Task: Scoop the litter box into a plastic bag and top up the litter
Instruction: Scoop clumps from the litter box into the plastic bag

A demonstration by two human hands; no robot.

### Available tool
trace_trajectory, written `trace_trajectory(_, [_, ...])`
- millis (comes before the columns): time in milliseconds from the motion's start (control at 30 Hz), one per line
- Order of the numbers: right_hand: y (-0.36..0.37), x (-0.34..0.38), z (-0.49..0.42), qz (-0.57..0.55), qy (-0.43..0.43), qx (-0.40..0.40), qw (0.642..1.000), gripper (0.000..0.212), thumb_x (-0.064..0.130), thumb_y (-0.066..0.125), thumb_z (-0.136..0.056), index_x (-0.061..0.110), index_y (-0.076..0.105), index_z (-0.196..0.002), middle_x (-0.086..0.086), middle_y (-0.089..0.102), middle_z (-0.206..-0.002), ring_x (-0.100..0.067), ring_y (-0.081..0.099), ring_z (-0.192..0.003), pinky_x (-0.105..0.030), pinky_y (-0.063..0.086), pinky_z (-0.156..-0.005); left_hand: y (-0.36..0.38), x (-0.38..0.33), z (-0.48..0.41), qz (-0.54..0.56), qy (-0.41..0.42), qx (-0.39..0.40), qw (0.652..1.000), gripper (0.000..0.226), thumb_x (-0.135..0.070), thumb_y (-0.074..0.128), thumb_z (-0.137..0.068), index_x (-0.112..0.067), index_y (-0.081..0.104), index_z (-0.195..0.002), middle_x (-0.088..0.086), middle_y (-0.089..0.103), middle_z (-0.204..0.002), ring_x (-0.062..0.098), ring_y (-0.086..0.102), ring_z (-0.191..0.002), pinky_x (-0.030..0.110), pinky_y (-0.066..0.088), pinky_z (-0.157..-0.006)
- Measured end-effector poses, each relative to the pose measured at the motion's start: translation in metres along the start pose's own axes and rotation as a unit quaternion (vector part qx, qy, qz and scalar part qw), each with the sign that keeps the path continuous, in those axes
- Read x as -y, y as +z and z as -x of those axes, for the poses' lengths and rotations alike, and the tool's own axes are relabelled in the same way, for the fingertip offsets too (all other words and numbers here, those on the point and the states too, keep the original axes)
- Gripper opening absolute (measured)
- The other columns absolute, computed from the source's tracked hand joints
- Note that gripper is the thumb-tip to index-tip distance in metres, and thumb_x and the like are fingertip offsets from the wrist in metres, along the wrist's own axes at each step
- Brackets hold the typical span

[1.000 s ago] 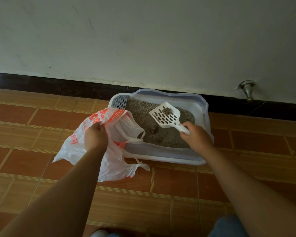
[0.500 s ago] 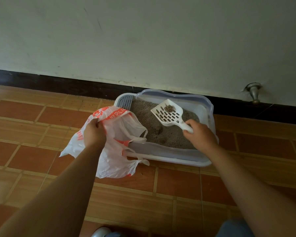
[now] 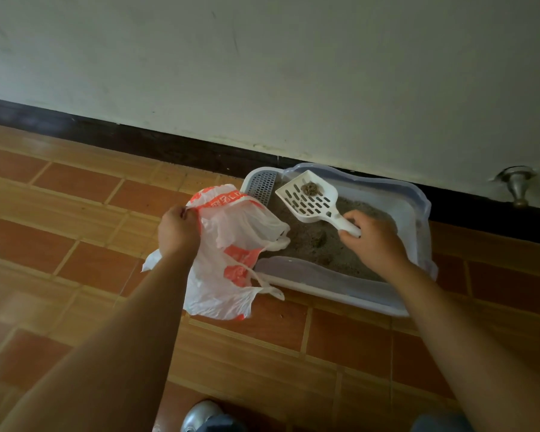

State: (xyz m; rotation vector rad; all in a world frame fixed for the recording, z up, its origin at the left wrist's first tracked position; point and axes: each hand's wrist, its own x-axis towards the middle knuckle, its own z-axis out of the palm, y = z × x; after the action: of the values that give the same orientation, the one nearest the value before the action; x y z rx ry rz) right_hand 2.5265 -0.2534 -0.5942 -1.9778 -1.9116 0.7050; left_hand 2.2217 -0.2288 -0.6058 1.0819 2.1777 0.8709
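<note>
Both hands are busy. The left hand (image 3: 178,232) grips the upper edge of a plastic bag (image 3: 231,244) with curled fingers, and the right hand (image 3: 374,241) holds the handle of a white litter scoop (image 3: 309,201), fingers closed round it.

Behind everything stands a pale wall (image 3: 262,73) with a dark skirting board (image 3: 138,138) along its foot. The floor (image 3: 75,244) is made of red-brown tiles with lighter wooden-looking strips between them.

The litter box (image 3: 334,282) stands on the floor just beside the skirting board. It is a low, light plastic tray with a translucent rim, and it has a small grey grid (image 3: 264,187) in its far left corner. Grey litter (image 3: 306,247) fills the bottom of it.

The plastic bag is white with orange print. It hangs from the left hand at the left end of the litter box; its mouth is turned toward the box and one of its handles lies over the near rim.

The scoop is slotted and is held above the litter, with its blade toward the far left corner of the box. A small brown clump (image 3: 311,189) lies on the blade near its far edge. Another dark clump (image 3: 320,240) sits in the litter below the handle.

A metal door stop (image 3: 519,185) is fixed low on the wall at the right. At the bottom edge, the toe of a shoe (image 3: 200,414) shows.
</note>
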Motion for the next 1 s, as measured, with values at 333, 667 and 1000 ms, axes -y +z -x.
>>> trace_trajectory(333, [0.002,0.04,-0.001,-0.033,-0.034,0.015,0.999,0.028,0.023,0.055,-0.092,0.017,0.055,-0.119,0.001,0.061,-0.082,-0.014,0.053,-0.059,-0.027,0.043,-0.051,-0.016,0.011,-0.004,0.027,-0.051,-0.028,0.998,0.025,-0.014,0.041,-0.092,-0.008,0.05,-0.07,0.003,0.044,-0.06,0.018,0.039,-0.056,0.024,0.029,-0.049])
trace_trajectory(667, [-0.019,0.067,0.007,0.001,-0.098,0.134,0.986,0.029,0.025,0.061,-0.087,0.026,0.06,-0.116,0.009,0.063,-0.086,-0.013,0.062,-0.072,-0.029,0.051,-0.063,-0.023,0.013,-0.008,0.101,-0.118,-0.041,0.987,0.028,-0.013,0.04,-0.094,-0.009,0.05,-0.068,0.002,0.044,-0.06,0.018,0.041,-0.057,0.024,0.032,-0.051])
trace_trajectory(1000, [-0.003,0.081,0.009,0.021,-0.104,0.221,0.97,0.028,0.026,0.064,-0.082,0.032,0.063,-0.11,0.005,0.065,-0.09,-0.016,0.062,-0.08,-0.035,0.051,-0.071,-0.027,0.013,-0.005,0.112,-0.118,-0.045,0.986,0.026,-0.013,0.04,-0.097,0.004,0.059,-0.092,0.001,0.039,-0.059,0.012,0.033,-0.05,0.024,0.026,-0.047])
